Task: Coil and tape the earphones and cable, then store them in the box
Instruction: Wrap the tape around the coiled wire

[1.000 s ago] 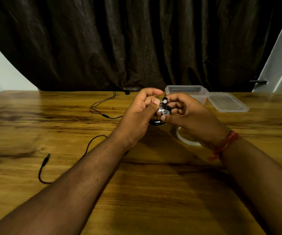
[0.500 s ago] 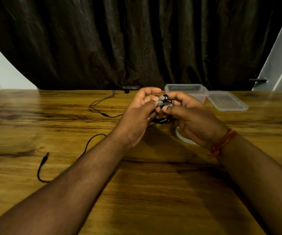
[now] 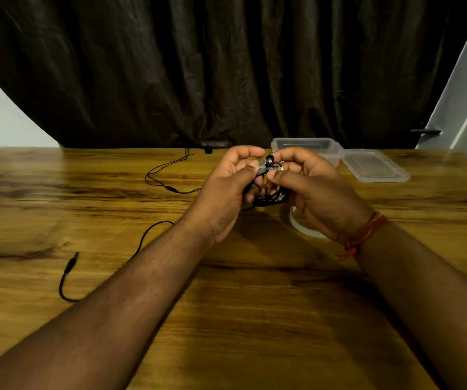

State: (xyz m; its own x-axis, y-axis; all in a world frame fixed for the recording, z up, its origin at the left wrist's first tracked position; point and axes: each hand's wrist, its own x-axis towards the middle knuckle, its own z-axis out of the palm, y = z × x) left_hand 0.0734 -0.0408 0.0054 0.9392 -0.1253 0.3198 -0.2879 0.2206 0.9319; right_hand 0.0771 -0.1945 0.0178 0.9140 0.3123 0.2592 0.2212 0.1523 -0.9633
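Above the middle of the table, my left hand and my right hand are both closed around a small coil of black earphone wire. A shiny strip of clear tape and an earbud show between my thumbs. A second black cable with a jack plug lies loose on the wood at the left, partly hidden by my left forearm. Another thin black wire loops behind my left hand. The clear plastic box stands at the back, just beyond my fingers.
The box's clear lid lies flat to the right of the box. A roll of clear tape rests on the wooden table under my right hand. A dark curtain hangs behind the far edge.
Both hands lifted slightly and turned the coil. My thumbs have come closer together on the tape at its top.
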